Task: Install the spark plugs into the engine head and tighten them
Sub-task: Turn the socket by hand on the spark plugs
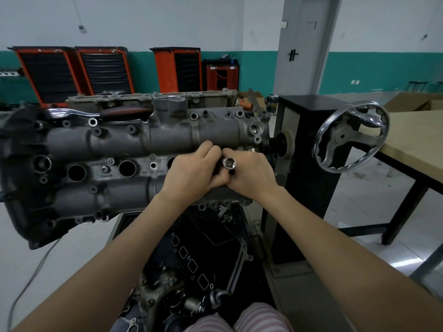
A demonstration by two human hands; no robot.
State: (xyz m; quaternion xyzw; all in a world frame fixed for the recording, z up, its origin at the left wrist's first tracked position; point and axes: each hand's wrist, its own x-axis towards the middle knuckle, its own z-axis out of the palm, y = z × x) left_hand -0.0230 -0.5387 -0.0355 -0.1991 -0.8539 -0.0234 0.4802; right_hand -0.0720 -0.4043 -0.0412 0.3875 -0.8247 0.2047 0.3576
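Observation:
The grey engine head (124, 140) lies across a stand in front of me, with a row of round spark plug holes (76, 173) along its middle. Over its right end, both hands meet around a chrome socket (229, 162) whose open end faces me. My left hand (191, 173) curls its fingers round the socket's shaft from the left. My right hand (251, 173) grips it from the right. The lower part of the tool and any spark plug are hidden by my fingers. A ratchet wrench with a dark handle (124, 113) lies on the head's far side.
A chrome handwheel (351, 136) sticks out of the black stand column (309, 144) at the right. A wooden table (412, 140) stands further right. Loose engine parts (191, 271) lie under the head. Orange tool cabinets (72, 70) line the back wall.

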